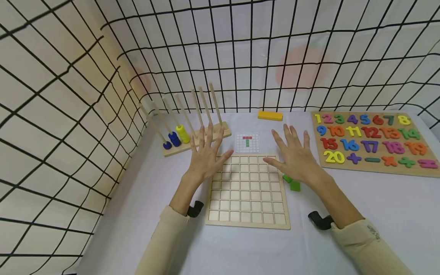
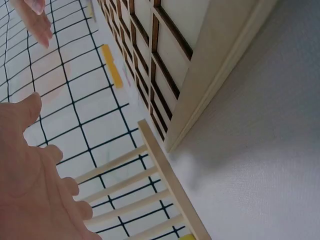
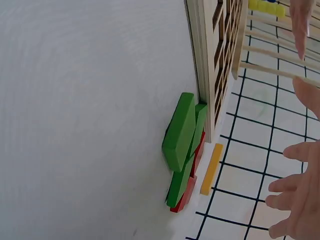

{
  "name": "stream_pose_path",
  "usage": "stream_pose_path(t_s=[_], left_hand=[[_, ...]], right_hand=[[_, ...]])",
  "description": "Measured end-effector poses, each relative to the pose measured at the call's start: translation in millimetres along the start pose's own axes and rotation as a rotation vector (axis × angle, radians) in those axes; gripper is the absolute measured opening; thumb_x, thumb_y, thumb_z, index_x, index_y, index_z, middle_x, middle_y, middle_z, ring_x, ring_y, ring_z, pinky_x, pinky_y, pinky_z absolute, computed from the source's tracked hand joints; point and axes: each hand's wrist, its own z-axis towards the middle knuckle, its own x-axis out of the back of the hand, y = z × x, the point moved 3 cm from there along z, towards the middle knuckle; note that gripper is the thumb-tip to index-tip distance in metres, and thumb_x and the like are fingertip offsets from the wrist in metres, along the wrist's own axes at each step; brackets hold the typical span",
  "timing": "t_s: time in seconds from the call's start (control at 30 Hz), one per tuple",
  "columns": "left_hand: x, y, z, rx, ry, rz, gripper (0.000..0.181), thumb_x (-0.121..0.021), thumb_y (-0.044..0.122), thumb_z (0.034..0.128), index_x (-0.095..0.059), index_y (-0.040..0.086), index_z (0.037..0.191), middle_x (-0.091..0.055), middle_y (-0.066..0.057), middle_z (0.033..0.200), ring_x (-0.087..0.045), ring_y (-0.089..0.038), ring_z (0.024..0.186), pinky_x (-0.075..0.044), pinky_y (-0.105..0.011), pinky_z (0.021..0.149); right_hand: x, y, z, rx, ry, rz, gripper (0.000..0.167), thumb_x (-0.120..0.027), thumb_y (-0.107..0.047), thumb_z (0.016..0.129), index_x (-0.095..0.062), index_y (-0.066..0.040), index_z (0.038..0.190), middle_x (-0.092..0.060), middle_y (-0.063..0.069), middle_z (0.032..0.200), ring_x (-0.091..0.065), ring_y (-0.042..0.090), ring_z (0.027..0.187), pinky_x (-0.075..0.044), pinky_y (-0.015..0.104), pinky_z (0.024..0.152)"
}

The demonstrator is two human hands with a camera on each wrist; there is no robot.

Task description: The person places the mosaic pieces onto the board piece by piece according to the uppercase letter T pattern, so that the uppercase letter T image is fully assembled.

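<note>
Wooden grid board (image 1: pixel 247 194) lies flat on the table (image 1: pixel 247 248). The right wrist view shows red blocks (image 3: pixel 186 196) against green blocks (image 3: pixel 180 135); the head view shows only green ones. The left hand (image 1: pixel 205 154) and right hand (image 1: pixel 297 156), fingers spread, hover over the board's far corners. It looks nearly square, its side edges running away from the person.

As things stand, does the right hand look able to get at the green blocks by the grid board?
Probably yes: the right hand is spread, empty and close to the green blocks, and the right wrist view shows nothing between them; the grid board lies alongside, not over them.
</note>
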Motion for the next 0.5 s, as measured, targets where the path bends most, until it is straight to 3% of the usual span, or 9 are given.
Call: stream_pose_path(t_s=[0.27,0.5], left_hand=[[-0.4,-5.2,-2.2,-0.003,-0.031,-0.029,0.083,-0.037,0.065,0.1042,0.0,0.027,0.168,0.02,-0.009,0.174,0.019,-0.036,0.161,0.016,-0.067,0.125],[3.0,-19.6,-9.3,-0.033,-0.127,-0.094,0.09,-0.045,0.067,0.1007,0.001,0.028,0.168,0.016,-0.011,0.174,0.015,-0.036,0.162,0.01,-0.067,0.127]], right_hand=[[5.8,13.5,-6.3,-0.012,-0.007,0.018,0.091,-0.058,-0.055,0.1,-0.017,-0.007,0.166,-0.003,0.031,0.171,-0.005,0.052,0.158,0.001,0.072,0.126],[12.0,29.5,-11.2,-0.021,0.002,0.075,0.088,-0.067,-0.046,0.098,-0.022,-0.013,0.166,-0.022,0.03,0.168,-0.024,0.054,0.153,-0.016,0.076,0.122]])
